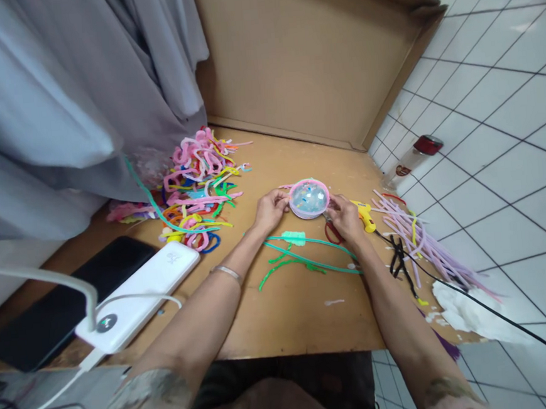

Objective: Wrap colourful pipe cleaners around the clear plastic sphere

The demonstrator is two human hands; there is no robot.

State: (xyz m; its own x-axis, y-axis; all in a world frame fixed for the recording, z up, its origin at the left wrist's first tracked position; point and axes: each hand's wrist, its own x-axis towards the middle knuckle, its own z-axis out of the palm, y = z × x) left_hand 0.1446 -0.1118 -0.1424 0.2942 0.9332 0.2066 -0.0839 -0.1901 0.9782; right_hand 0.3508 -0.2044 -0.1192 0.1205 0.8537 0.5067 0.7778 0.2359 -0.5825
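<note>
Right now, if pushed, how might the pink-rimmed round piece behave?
The pink-rimmed round piece is probably light, being clear and plastic-looking. Its glare suggests a perhaps slippery surface. The circular outline might let it roll edgewise.

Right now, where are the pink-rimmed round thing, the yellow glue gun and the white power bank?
Pink-rimmed round thing (309,199): head view, on its see-through middle.
Yellow glue gun (366,217): head view, on its yellow body.
White power bank (151,276): head view, on its upper face.
</note>
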